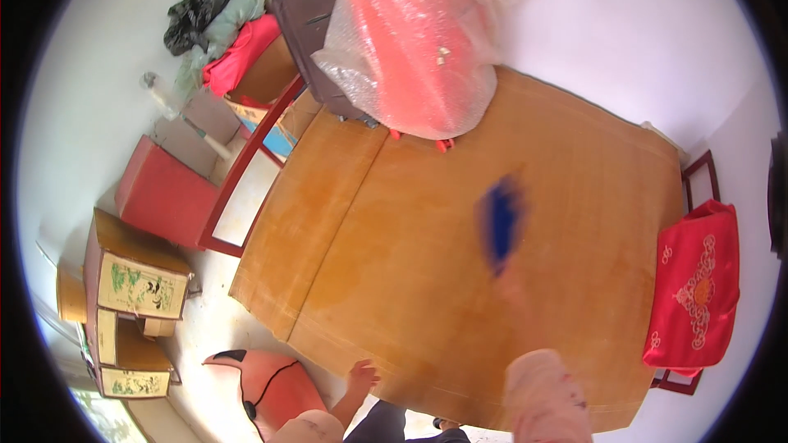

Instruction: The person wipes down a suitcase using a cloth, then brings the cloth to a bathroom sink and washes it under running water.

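My right hand (pixel 506 274) reaches out over a large brown cardboard sheet (pixel 443 258) and grips a blue brush-like tool (pixel 502 221), blurred by motion, so its exact kind cannot be told. My left hand (pixel 364 375) is at the near edge of the cardboard, with its fingers slightly curled and nothing seen in it. At the far side, a red suitcase (pixel 412 43) wrapped in bubble wrap rests on the cardboard, beside a dark suitcase (pixel 311 31).
A red embroidered fabric bag (pixel 695 289) hangs over the right end. On the left are a dark red wooden frame (pixel 237 178), a red box (pixel 163 194) and a painted cabinet (pixel 144 283). A pink bag (pixel 283 381) lies on the floor near my left arm.
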A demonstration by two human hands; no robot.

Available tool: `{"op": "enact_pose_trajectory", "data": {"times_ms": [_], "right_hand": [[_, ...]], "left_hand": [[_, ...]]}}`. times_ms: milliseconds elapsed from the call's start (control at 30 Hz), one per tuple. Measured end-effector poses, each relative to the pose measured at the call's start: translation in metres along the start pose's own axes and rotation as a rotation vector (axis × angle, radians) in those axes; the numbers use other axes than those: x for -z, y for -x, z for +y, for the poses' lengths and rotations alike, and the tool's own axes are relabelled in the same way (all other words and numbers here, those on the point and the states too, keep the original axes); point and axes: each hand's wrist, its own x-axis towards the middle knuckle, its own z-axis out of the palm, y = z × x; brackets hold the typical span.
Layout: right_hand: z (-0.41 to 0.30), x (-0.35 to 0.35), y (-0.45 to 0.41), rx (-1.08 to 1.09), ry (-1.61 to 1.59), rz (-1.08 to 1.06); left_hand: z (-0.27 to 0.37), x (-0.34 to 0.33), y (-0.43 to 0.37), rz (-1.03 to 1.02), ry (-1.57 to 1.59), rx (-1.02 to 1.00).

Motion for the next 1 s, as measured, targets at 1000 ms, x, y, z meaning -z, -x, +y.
{"op": "enact_pose_trajectory", "data": {"times_ms": [1000], "right_hand": [[-0.261, -0.200, 0.223, 0.648, -0.018, -1.703]], "left_hand": [[-0.170, 0.137, 0.081, 0.765, 0.906, 0.423]]}}
